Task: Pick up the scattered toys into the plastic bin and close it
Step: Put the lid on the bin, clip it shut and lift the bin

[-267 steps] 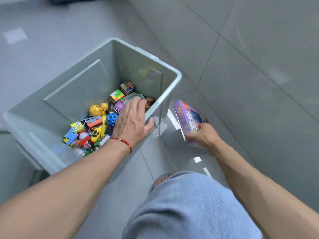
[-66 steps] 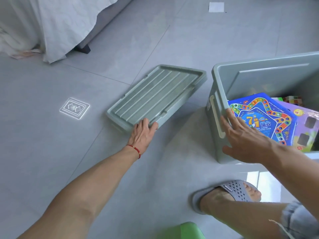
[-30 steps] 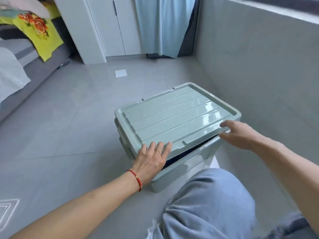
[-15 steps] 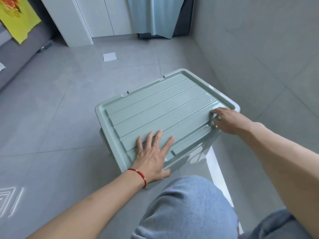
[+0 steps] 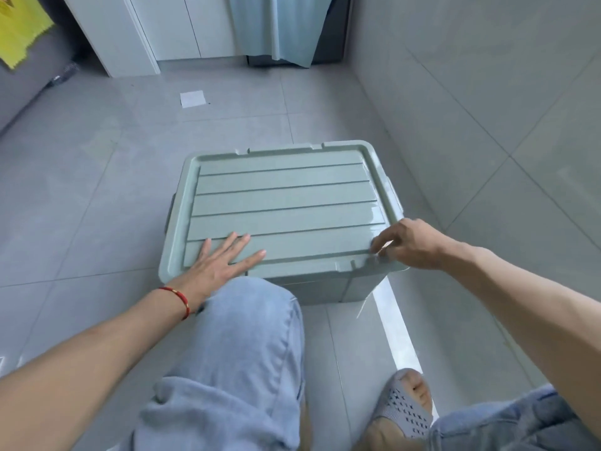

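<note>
1. Spreading out as the largest surface, a grey tiled floor (image 5: 97,196) is running back to white cabinet doors (image 5: 169,27) and a pale blue curtain (image 5: 279,27), with a tiled wall (image 5: 487,76) rising on the right.
2. Sitting on that floor near the wall, the pale green plastic bin (image 5: 325,289) is wearing its ribbed lid (image 5: 283,203), which is lying flat and square over the rim, so no toys are showing.
3. Filling the foreground, a knee in light blue jeans (image 5: 237,353) is overlapping the bin's near edge, and a foot in a grey slipper (image 5: 406,415) is resting on the floor to the right.
4. The left hand (image 5: 218,265), with a red cord bracelet (image 5: 179,297) at the wrist, is lying flat with straight, spread fingers on the lid's near left part.
5. The right hand (image 5: 409,242) is curling its fingers over the lid's near right corner and gripping its edge.
6. A small white square (image 5: 192,99) is lying on the floor well behind the bin.
</note>
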`<state>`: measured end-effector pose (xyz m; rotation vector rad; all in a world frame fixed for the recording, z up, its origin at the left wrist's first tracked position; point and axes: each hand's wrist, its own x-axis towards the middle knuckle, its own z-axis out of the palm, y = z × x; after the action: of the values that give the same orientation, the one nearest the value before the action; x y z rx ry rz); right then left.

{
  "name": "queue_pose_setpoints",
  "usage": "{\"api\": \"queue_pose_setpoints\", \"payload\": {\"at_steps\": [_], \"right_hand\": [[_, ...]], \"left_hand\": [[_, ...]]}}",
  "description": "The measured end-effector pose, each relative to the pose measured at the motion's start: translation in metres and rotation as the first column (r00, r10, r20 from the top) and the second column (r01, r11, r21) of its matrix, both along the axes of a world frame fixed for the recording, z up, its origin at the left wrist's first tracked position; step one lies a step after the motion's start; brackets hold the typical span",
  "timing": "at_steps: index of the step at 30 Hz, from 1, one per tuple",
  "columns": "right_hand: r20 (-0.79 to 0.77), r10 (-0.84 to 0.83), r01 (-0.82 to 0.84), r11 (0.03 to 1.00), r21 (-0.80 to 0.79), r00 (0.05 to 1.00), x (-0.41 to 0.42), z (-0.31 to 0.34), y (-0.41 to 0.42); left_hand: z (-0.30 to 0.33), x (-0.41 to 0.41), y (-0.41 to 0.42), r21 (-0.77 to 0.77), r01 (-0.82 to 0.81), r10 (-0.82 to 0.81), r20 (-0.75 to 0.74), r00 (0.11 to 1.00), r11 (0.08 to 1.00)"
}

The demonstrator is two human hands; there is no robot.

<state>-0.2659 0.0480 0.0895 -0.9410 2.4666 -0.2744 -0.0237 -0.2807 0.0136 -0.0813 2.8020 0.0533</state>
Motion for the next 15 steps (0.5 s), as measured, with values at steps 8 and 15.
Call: {"api": "queue_pose_setpoints", "payload": {"at_steps": [8,15], "right_hand": [[-0.083,-0.422,0.416,0.906,-0.083,0.903,-0.057,-0.028,-0.031],[0.591,-0.609,0.792,0.604,-0.088,0.53,-0.106,-0.079,-0.037]], "left_hand": [[0.031,-0.038,0.018,0.006,-0.185,0.18,-0.263,0.948,0.983],[-0.012,-0.075,0.025,0.008,-0.291,0.287,-0.198,0.937,0.957]]}}
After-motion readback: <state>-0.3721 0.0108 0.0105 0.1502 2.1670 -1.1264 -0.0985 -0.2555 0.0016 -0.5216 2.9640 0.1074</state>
